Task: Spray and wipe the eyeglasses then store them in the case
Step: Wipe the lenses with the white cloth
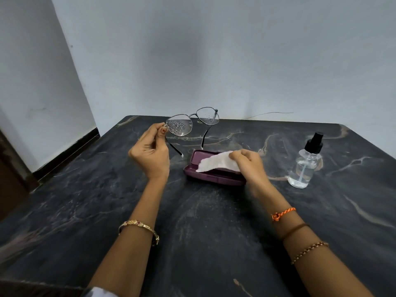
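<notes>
The droplet-beaded, thin-metal eyeglasses [191,124] are pinched by the left hand [150,153] above the bench [85,200]. A white cloth [216,162] is gripped by the right hand [248,163] over the open purple case [212,175]; a clear spray bottle [305,163] stands at 3 o'clock, well inside the bench edge.

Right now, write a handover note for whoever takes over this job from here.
Left hand: fingers pinch the glasses at the frame's corner, held up above the table, arms unfolded.
Right hand: grips the white cloth over the open purple case.
Spray bottle stands upright, right of the case.
Done: both lenses carry spray droplets.
Left: wipe the lenses dry, fold the arms, put the glasses in the case, close it.
</notes>
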